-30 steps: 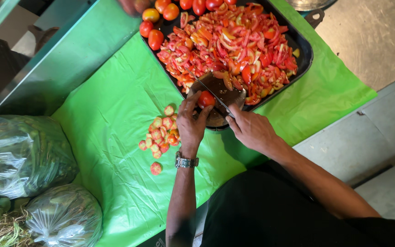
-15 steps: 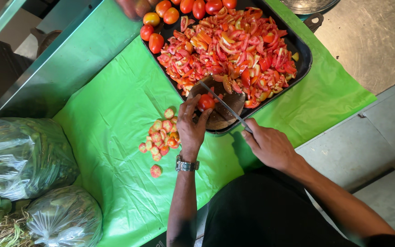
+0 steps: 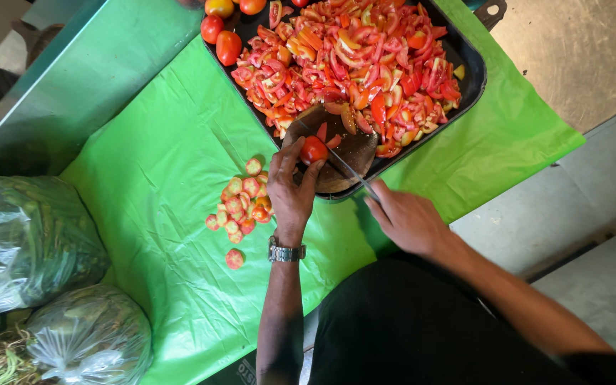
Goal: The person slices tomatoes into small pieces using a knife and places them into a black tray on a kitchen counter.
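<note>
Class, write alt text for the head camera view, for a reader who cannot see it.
A person's left hand steadies a red tomato on a small round wooden board while the right hand cuts it with a knife. The board sits in a black tray of chopped tomatoes, on a green sheet.

From my feed the scene is evenly and brightly lit, like soft daylight, with no hard-edged shadows. The bright green plastic sheet (image 3: 165,214) reads vivid, almost saturated, with faint sheen along its wrinkles. I see a soft shadow under my left hand (image 3: 290,192) and beside my right hand (image 3: 408,217). The clear plastic bags of greens (image 3: 30,242) throw pale glare patches. The wet cut red tomato pieces (image 3: 351,57) glint slightly in the black rectangular tray (image 3: 468,89). Focus is sharp centrally; the corners look a little softer and bent, and the grey metal surface (image 3: 65,85) shows dull reflection.
</note>
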